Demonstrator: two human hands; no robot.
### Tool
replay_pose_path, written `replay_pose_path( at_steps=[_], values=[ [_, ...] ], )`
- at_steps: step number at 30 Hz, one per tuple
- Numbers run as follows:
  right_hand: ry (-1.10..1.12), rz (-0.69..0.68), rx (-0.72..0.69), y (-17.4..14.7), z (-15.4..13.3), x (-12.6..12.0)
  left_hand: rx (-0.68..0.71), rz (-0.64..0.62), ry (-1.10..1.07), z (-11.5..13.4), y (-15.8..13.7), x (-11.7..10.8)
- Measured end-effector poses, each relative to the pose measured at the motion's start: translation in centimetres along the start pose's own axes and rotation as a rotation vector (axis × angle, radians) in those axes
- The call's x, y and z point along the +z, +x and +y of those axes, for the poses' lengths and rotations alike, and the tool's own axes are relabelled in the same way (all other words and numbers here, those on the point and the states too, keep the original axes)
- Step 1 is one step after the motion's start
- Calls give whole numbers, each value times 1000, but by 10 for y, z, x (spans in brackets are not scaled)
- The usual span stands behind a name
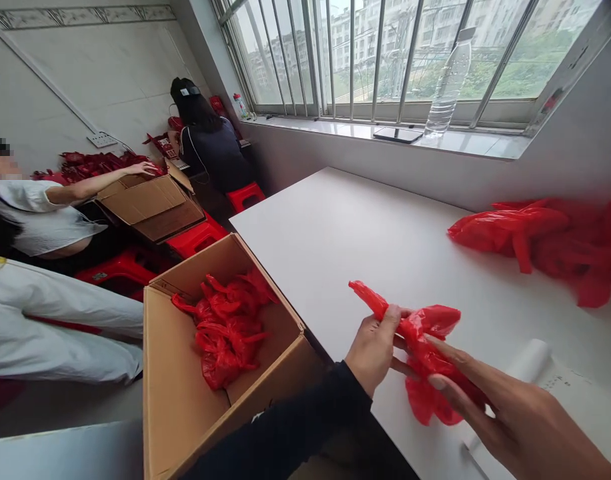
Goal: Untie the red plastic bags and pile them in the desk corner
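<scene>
Above the near part of the white table (305, 227), my left hand (375, 343) grips a red plastic bag (423, 327), thumb on top, with a twisted end of it sticking out past the thumb. My right hand (510, 400) is on the same bag from the right, its thumb and fingers closed around the crumpled plastic. Loose folds of the bag hang down between the two hands. What is inside the bag, if anything, is hidden. Left of my left arm, an open cardboard box (158, 373) holds several knotted red plastic bags (230, 327).
More red bags (515, 230) lie at the table's right, by the wall. A notebook (575, 400) is under my right hand's side. On the windowsill stand a water bottle (448, 87) and a phone (398, 135). Co-workers, red stools (198, 233) and another box (145, 200) are at left.
</scene>
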State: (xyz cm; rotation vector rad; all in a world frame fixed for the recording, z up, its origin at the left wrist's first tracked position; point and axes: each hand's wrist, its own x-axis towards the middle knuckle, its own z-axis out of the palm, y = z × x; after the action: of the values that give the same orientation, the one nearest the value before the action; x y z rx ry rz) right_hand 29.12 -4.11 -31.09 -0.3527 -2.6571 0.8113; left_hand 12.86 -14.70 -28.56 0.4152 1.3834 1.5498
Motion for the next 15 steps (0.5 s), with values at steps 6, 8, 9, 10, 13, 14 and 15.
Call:
replay_pose_path(
  at_steps=[6,8,9,10,13,14,15],
  values=[
    [-8,-27,-35,0,-8,5,88,106,-100,15,-12,-27],
    [74,-70,-109,1,-19,11,116,170,-102,25,-19,-36],
    [111,-96,-137,1,-25,14,125,187,-110,32,-22,-41],
    [136,-112,-154,1,-31,16,141,206,-128,41,-24,-48],
    [147,-105,-128,-1,-39,18,251,396,-241,76,-31,-81],
    [140,-91,-103,-2,-38,17,297,520,-274,89,-32,-96],
    [130,-72,-72,-3,-36,16,302,628,-295,101,-33,-113]
  ],
)
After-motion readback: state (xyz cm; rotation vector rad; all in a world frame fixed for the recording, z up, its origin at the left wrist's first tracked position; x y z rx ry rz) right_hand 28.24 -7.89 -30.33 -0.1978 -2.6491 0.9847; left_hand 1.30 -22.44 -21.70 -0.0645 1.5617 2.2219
